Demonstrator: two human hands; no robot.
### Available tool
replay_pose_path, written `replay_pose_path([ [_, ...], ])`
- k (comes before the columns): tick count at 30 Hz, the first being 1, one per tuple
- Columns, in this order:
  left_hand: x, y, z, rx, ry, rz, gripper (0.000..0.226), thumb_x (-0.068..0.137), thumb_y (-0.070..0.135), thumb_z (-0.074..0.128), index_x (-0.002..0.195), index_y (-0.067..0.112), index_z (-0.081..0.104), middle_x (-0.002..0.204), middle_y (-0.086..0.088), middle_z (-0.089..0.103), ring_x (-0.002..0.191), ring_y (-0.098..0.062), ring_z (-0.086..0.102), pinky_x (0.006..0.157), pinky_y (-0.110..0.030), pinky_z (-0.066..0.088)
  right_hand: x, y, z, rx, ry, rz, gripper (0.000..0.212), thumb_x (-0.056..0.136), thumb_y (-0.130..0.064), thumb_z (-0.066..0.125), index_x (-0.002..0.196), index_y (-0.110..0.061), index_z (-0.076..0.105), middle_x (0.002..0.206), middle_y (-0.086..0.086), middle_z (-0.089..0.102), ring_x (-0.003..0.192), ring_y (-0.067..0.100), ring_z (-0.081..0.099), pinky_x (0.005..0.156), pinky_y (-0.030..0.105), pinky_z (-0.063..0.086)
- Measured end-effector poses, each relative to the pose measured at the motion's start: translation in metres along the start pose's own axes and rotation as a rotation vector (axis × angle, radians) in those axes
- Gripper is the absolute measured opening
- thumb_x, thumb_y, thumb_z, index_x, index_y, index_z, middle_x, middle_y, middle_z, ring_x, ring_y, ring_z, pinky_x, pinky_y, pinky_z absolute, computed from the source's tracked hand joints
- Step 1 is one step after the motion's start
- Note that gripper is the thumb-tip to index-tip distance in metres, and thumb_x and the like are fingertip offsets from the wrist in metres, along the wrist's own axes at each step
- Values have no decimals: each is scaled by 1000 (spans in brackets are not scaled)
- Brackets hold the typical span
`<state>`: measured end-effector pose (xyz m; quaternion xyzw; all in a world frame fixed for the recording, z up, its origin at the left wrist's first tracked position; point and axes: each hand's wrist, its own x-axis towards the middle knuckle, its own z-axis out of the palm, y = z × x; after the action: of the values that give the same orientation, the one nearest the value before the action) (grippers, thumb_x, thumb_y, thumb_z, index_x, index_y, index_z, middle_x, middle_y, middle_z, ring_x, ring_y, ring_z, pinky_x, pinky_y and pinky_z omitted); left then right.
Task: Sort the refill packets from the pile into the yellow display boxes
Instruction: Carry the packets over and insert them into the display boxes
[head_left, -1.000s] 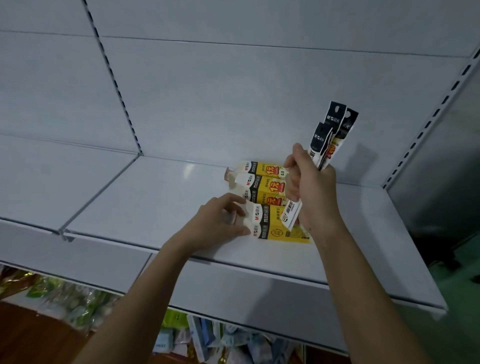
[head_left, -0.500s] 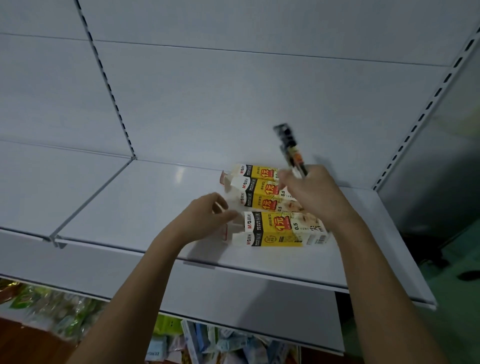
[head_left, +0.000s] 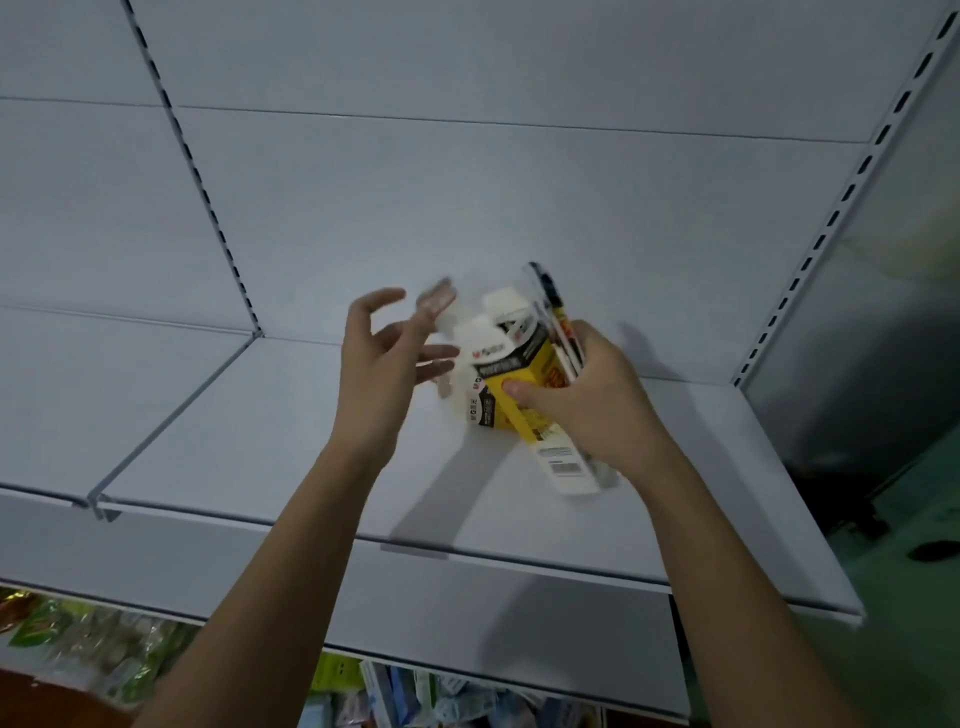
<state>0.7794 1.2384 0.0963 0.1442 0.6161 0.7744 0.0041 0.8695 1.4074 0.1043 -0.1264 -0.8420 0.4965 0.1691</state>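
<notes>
A yellow display box (head_left: 522, 387) was gripped in the right hand (head_left: 587, 402), tilted above the white shelf (head_left: 270, 436), with the refill packets (head_left: 558, 325) pinned against the box's far side by the same hand. The left hand (head_left: 387, 364) was held released, fingers spread, just left of the box, and blurred white boxes (head_left: 475, 358) were seen between the 2 hands.

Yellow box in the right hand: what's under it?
Beneath the lifted yellow box a second yellow and white box lies on the shelf. The right hand covers its far end; contents are hidden. The left hand is open beside them.
</notes>
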Motion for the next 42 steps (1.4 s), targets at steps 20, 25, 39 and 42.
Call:
replay_pose_path([
  [20, -25, -11, 26, 286, -413, 405, 60, 81, 15, 79, 100, 52, 35, 111, 5, 67, 100, -23, 68, 79, -38, 59, -7, -56, -43, 1112, 215, -245, 49, 106, -28, 43, 58, -19, 33, 56, -3, 28, 44, 10, 25, 43, 22, 29],
  [25, -26, -9, 32, 335, -384, 507, 59, 76, 25, 82, 103, 54, 38, 112, 10, 66, 102, -14, 69, 74, -34, 59, -5, -81, -38, 1067, 277, -293, 55, 107, -28, 43, 53, -21, 38, 53, -3, 33, 43, 11, 29, 44, 24, 31],
  [39, -28, -10, 33, 377, -414, 485, 59, 73, 33, 82, 110, 46, 38, 114, 28, 62, 101, -14, 70, 86, -55, 53, 1, -96, -12, 684, 327, -291, 44, 105, -30, 49, 65, -19, 35, 52, -5, 30, 47, 13, 27, 45, 25, 31],
  [42, -28, -10, 33, 356, -400, 477, 60, 72, 26, 85, 110, 37, 40, 109, 18, 64, 95, -16, 70, 80, -49, 57, -2, -92, -7, 619, 254, -272, 37, 105, -29, 48, 73, -15, 39, 58, 7, 20, 51, 23, 19, 46, 32, 23],
])
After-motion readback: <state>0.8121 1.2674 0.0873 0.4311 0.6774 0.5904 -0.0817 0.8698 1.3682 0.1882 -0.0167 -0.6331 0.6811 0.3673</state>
